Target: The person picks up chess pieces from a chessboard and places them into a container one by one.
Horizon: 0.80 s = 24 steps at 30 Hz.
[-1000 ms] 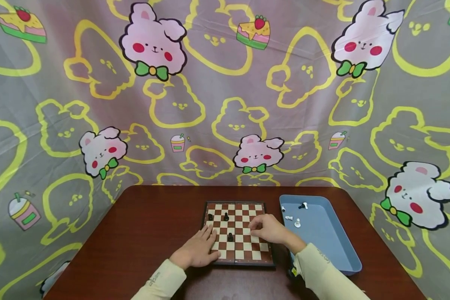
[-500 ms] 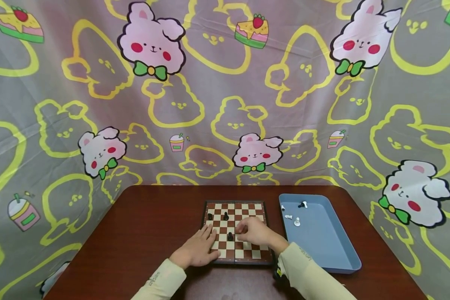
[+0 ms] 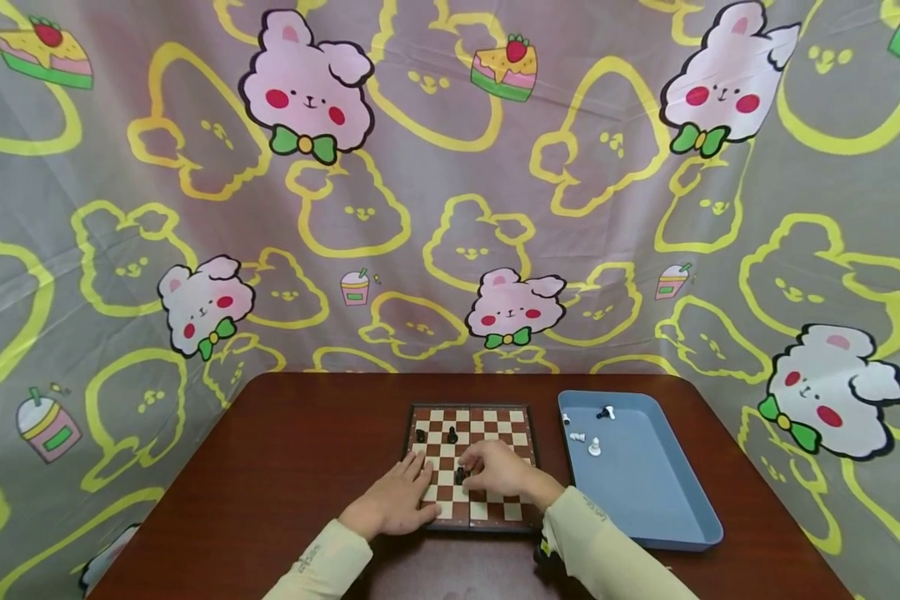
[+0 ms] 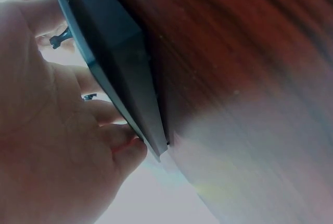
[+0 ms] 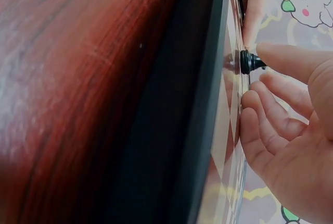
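A brown-and-cream chessboard point(image 3: 495, 510) with a dark rim lies on the table. My left hand point(image 3: 393, 497) rests on its left edge with fingers spread. My right hand point(image 3: 501, 468) is over the middle of the board. Its thumb and index finger close around the top of a black chess piece point(image 3: 460, 476). In the right wrist view that black chess piece point(image 5: 245, 62) has its base on the board, with the other fingers curled low beside it. Two more black chess pieces stand farther back, one at the left point(image 3: 421, 436) and one nearer the middle point(image 3: 452, 434).
To the right of the board stands a blue tray point(image 3: 663, 492). Several white chess pieces are in it, one of them upright point(image 3: 595, 447), along with a black piece point(image 3: 602, 414) by its back edge. A patterned cloth point(image 3: 420, 250) hangs behind the brown table point(image 3: 307, 433).
My right hand has moved left across the board, from its right side to the black chess piece, and its thumb and finger have come around it. The left hand has stayed in place.
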### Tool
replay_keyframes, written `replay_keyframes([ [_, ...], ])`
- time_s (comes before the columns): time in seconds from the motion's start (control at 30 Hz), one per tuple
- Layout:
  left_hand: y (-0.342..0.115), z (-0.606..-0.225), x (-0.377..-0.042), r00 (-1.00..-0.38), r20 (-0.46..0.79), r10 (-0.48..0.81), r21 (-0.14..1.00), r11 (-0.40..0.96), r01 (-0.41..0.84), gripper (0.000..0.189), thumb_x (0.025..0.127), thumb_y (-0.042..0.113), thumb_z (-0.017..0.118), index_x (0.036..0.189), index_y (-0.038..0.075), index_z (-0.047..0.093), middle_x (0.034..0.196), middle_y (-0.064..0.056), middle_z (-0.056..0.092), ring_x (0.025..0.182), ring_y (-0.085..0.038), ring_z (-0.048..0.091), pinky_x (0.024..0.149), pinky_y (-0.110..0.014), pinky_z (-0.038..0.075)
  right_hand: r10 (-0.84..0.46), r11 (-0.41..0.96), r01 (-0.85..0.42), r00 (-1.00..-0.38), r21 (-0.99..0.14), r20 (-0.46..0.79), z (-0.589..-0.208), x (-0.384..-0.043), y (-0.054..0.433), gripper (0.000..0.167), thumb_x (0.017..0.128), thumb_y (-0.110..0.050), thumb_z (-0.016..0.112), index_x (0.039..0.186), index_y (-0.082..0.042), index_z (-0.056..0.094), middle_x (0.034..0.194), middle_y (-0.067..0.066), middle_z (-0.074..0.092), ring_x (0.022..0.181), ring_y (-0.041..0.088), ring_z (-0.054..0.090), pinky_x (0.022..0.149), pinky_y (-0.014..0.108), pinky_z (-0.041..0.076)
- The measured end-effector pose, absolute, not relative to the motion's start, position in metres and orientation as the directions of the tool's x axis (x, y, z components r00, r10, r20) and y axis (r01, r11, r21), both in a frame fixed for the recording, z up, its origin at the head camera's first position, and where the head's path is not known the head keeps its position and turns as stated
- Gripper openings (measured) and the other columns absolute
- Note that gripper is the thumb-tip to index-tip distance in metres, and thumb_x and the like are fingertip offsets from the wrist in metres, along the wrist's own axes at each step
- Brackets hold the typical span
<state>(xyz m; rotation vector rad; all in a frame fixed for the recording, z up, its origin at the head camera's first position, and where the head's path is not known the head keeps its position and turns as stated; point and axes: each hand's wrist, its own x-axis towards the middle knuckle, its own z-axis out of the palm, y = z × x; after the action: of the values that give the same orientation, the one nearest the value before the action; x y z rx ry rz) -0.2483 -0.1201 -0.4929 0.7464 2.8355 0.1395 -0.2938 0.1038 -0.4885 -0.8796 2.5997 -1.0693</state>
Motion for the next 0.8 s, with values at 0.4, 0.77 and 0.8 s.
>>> replay_keyframes([
  [0.4,-0.1207,-0.4988,-0.2506,-0.843,-0.163,0.513,0.135,0.858,0.496,0.075,0.095,0.055,0.041,0.147,0.002,0.031,0.154,-0.019,0.019,0.142,-0.033,0.014,0.112,-0.043,0.02,-0.622,0.557,-0.506,-0.78,-0.659,0.074,-0.4928,-0.2947,0.0972,0.015,0.085,-0.013,0.071,0.1,-0.01,0.072,0.088,-0.008,0.066,0.076,0.002,0.059,0.066,0.022,0.05],
  [0.77,-0.1204,-0.4958,-0.2478,-0.85,-0.148,0.505,0.142,0.862,0.487,0.075,0.094,0.055,0.042,0.147,0.002,0.033,0.153,-0.018,0.02,0.141,-0.033,0.016,0.112,-0.043,0.021,-0.598,0.523,-0.473,-0.797,-0.709,0.09,-0.4857,-0.2959,0.1023,0.015,0.089,-0.017,0.067,0.101,-0.009,0.071,0.094,-0.006,0.065,0.074,0.006,0.059,0.065,0.026,0.049],
  [0.8,-0.1204,-0.4959,-0.2477,-0.851,-0.147,0.504,0.14,0.862,0.487,0.075,0.094,0.055,0.043,0.147,0.003,0.033,0.154,-0.018,0.02,0.141,-0.033,0.016,0.112,-0.043,0.021,-0.599,0.523,-0.477,-0.795,-0.707,0.093,-0.4847,-0.2964,0.1036,0.015,0.09,-0.017,0.066,0.102,-0.009,0.071,0.096,-0.005,0.065,0.074,0.006,0.059,0.066,0.027,0.049],
])
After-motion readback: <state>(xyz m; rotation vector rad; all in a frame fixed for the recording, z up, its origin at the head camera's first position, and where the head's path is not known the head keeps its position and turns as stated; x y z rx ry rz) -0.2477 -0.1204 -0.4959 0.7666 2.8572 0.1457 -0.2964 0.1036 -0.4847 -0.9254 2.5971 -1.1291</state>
